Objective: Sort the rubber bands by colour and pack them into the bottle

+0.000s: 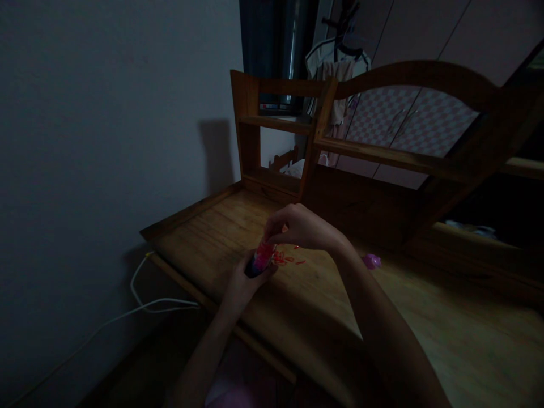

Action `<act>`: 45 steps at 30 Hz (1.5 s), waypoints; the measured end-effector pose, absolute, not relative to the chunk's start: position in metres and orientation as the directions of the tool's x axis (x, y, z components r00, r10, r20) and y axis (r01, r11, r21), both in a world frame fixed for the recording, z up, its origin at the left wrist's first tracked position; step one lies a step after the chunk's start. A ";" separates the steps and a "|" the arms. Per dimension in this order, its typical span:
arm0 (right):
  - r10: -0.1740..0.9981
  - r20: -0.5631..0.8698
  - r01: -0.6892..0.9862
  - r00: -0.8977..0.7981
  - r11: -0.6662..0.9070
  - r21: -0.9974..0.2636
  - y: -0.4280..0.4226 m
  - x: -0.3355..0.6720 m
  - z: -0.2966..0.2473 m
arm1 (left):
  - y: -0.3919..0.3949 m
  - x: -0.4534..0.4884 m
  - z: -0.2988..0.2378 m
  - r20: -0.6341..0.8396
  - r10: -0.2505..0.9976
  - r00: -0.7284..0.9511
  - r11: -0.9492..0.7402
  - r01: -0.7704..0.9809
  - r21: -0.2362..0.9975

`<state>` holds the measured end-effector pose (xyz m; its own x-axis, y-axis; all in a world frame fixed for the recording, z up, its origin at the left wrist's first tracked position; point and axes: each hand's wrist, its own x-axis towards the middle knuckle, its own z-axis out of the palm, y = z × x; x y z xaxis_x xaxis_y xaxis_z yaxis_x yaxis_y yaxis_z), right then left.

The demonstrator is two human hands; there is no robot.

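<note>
My left hand (246, 279) is wrapped round a small upright clear container (263, 255) with layers of pink, purple and dark blue inside, just over the desk. My right hand (293, 224) arches over its top with the fingers curled down in a pinch at the mouth. A reddish tint shows between those fingers, but what they hold is hidden. Several small red pieces (285, 259) lie scattered on the desk beside the container. Farther right, past my right forearm, sits a small shiny purple object (372, 261), too dim to name.
The wooden desk (204, 243) has a raised rim along the wall and a shelf hutch (276, 122) at the back. A white cable (140, 306) hangs at its left side. Clothes on a hanger (340, 62) and a checkered cupboard (408, 119) stand behind. The light is dim.
</note>
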<state>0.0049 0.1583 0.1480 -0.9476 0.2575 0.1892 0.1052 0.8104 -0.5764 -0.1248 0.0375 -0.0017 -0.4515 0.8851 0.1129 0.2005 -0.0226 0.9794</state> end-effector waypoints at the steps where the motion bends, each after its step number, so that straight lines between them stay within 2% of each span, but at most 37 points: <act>1: 0.250 0.174 0.114 -0.952 0.822 -0.558 0.158 0.005 0.148 | 0.037 -0.125 -0.002 0.114 0.884 -0.454 -0.028 0.192 0.981; 6: 0.180 0.079 0.120 -0.981 0.866 -0.486 0.156 0.006 0.147 | 0.037 -0.124 -0.004 0.119 0.879 -0.462 -0.041 0.175 0.984; 10: 0.229 0.055 0.161 -0.972 0.817 -0.554 0.153 0.006 0.147 | 0.038 -0.125 -0.005 0.117 0.867 -0.484 -0.028 0.187 0.982; 12: 0.281 0.121 0.162 -0.952 0.799 -0.579 0.151 0.006 0.148 | 0.038 -0.126 -0.005 0.108 0.852 -0.513 -0.020 0.174 0.985; 16: 0.351 0.346 0.122 -0.870 0.833 -0.539 0.152 0.007 0.153 | 0.036 -0.127 -0.001 0.039 0.826 -0.562 -0.012 0.052 0.999; 18: 0.394 0.385 0.143 -0.834 0.830 -0.540 0.160 0.007 0.151 | 0.035 -0.125 0.004 0.004 0.817 -0.577 -0.019 -0.020 1.000; 20: 0.447 0.361 0.209 -0.819 0.817 -0.538 0.174 0.006 0.142 | 0.035 -0.123 0.008 -0.021 0.772 -0.635 -0.040 -0.082 0.996; 23: 0.579 0.224 0.438 -0.784 0.772 -0.461 0.198 0.002 0.115 | 0.036 -0.120 0.008 -0.012 0.718 -0.696 -0.120 -0.141 0.983; 24: 0.642 0.150 0.537 -0.752 0.728 -0.426 0.206 0.000 0.103 | 0.036 -0.120 0.006 -0.002 0.721 -0.693 -0.143 -0.151 0.978; 26: 0.683 0.091 0.599 -0.725 0.691 -0.405 0.216 -0.005 0.081 | 0.037 -0.122 0.001 0.019 0.745 -0.667 -0.167 -0.159 0.973; 31: 0.624 0.006 0.558 -0.781 0.704 -0.439 0.221 -0.020 0.049 | 0.037 -0.126 -0.006 0.028 0.744 -0.668 -0.161 -0.138 0.977; 40: 0.328 -0.185 0.370 -0.926 0.705 -0.604 0.206 -0.032 0.047 | 0.038 -0.125 -0.005 0.012 0.742 -0.670 -0.139 -0.136 0.981; 42: 0.313 -0.187 0.363 -0.931 0.752 -0.550 0.200 -0.032 0.050 | 0.038 -0.125 -0.005 0.021 0.752 -0.659 -0.137 -0.125 0.983; 45: 0.425 -0.141 0.447 -0.894 0.839 -0.310 0.189 -0.030 0.054 | 0.037 -0.125 -0.005 0.010 0.756 -0.655 -0.117 -0.119 0.986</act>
<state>-0.0301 0.1885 0.0540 -0.8943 0.4247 -0.1407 0.4472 0.8388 -0.3104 -0.1254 0.0370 -0.0045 -0.6550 0.7556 0.0103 -0.1189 -0.1165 0.9860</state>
